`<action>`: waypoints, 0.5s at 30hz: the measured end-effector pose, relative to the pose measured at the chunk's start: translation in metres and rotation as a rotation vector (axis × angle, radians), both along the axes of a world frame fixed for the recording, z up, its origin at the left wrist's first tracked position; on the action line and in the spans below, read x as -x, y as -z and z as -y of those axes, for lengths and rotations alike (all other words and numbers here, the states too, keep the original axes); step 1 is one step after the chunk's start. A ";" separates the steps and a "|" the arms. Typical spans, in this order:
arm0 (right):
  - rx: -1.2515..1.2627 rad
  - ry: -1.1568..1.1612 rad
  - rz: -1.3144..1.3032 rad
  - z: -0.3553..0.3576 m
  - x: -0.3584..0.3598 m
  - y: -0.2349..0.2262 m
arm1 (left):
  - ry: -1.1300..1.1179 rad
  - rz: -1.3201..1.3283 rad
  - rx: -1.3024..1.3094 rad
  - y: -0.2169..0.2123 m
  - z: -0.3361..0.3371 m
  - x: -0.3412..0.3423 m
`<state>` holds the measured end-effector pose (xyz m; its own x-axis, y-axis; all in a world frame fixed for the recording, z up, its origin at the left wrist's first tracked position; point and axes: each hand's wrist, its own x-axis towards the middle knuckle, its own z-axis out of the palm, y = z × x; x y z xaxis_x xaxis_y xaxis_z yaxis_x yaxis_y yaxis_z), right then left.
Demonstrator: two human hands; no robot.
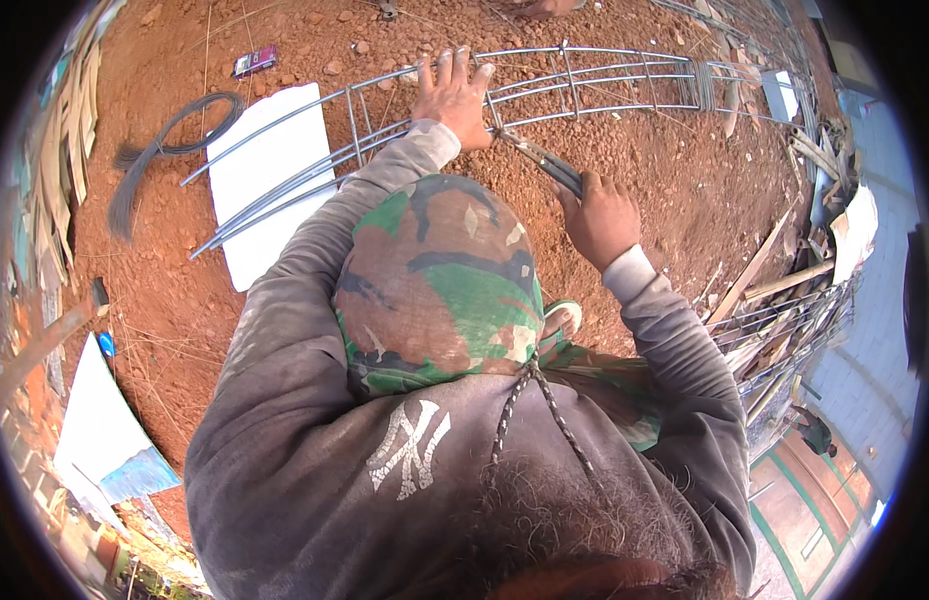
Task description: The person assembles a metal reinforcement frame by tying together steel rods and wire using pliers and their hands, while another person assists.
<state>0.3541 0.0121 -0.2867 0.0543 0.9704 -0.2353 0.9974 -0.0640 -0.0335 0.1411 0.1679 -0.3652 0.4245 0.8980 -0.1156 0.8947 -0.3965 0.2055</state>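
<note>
Steel bar cage (572, 82) stretches over red soil (675, 180), its left ends over a white board (270, 168), while the left hand (455, 108) lays parted fingers across it and the right hand (602, 220) has its fingers wrapped around pliers (541, 158), their tip at its lower edge.

From the left of two fisheye cameras on my head, I look steeply down past my sweatshirt (285, 440), very near, and my camouflage-clad knee (440, 280) to my hands (453, 100), farther out over red soil (675, 190). The wide view bends toward its rim, where distances are hard to judge.
</note>
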 end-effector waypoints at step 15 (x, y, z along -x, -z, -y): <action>1.209 0.820 -1.499 -0.020 -0.038 0.023 | 0.017 -0.006 -0.005 0.003 0.000 -0.001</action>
